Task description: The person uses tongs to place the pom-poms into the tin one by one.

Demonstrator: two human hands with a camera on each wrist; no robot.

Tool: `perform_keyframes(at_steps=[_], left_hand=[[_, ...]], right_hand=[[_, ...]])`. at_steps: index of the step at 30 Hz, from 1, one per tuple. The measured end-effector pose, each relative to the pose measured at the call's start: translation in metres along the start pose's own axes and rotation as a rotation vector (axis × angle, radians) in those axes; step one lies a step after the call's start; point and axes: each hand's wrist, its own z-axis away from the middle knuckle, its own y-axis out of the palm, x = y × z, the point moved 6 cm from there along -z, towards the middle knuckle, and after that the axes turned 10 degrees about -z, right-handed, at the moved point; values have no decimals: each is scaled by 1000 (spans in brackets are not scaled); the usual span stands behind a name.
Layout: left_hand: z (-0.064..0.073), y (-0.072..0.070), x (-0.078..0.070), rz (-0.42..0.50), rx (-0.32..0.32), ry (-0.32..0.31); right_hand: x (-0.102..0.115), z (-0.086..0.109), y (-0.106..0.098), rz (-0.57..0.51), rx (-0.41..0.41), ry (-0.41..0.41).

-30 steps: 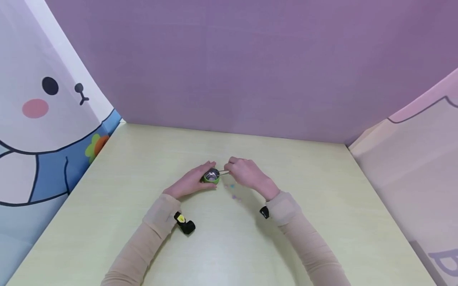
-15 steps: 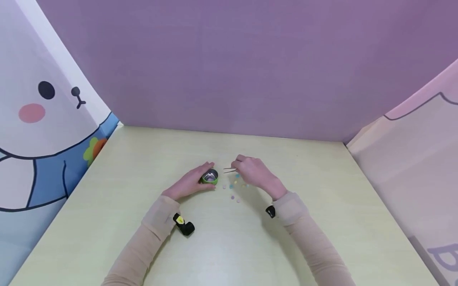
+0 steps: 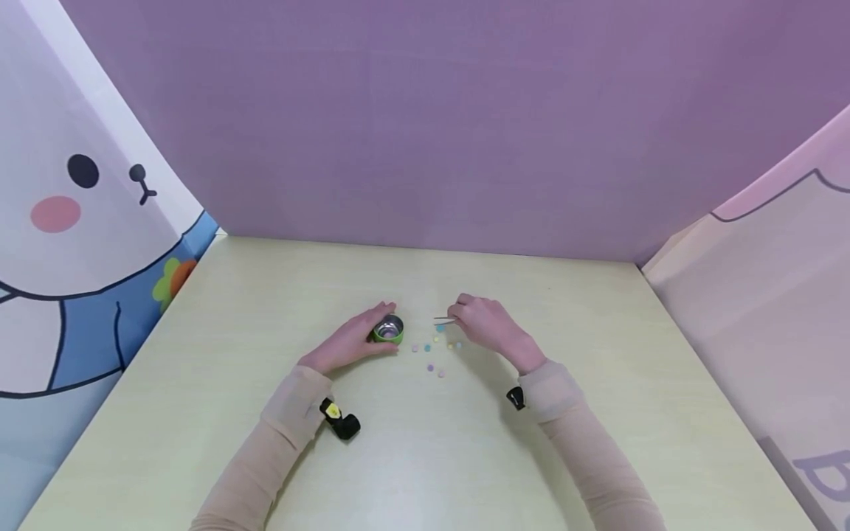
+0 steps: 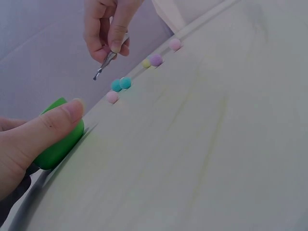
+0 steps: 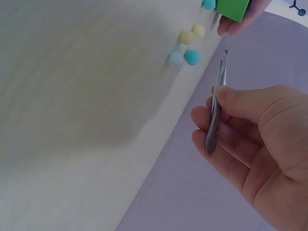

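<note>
My left hand (image 3: pixel 348 341) holds a small green cup (image 3: pixel 389 340) with a shiny metal inside, thumb and fingers around its sides. The left wrist view shows the thumb lying over the cup's green wall (image 4: pixel 60 147). To the right, above the table, my right hand (image 3: pixel 489 326) pinches metal tweezers (image 5: pixel 213 127) between thumb and fingers. Their tips stand slightly apart with nothing between them. Several small pom-poms lie between and in front of the hands, among them a teal one (image 5: pixel 192 57), a light blue one (image 5: pixel 175 58), a purple one (image 4: pixel 155 60) and a pink one (image 4: pixel 111 97).
Both hands work over a pale wooden table (image 3: pixel 412 457). A purple backdrop (image 3: pixel 425 133) rises behind it, and panels with cartoon drawings (image 3: pixel 80 221) stand at the sides. A black camera (image 3: pixel 341 422) sits at the left wrist.
My right hand has moved right with the tweezers, away from the cup, and more pom-poms show beneath it. My left hand keeps its hold on the cup.
</note>
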Motion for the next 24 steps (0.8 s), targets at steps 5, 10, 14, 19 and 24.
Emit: perform_keyframes(at_steps=[5, 10, 14, 19, 24], left_hand=[[0, 0, 0, 0, -2, 2], [0, -1, 0, 0, -2, 5], [-1, -1, -1, 1, -5, 19], [-2, 0, 0, -4, -5, 14], [-2, 1, 0, -10, -4, 11]], right_hand=[[-3, 2, 3, 13, 5, 7], [-5, 3, 4, 17, 0, 8], [-5, 4, 4, 16, -2, 8], [-6, 4, 5, 22, 5, 8], [-7, 5, 6, 21, 14, 9]])
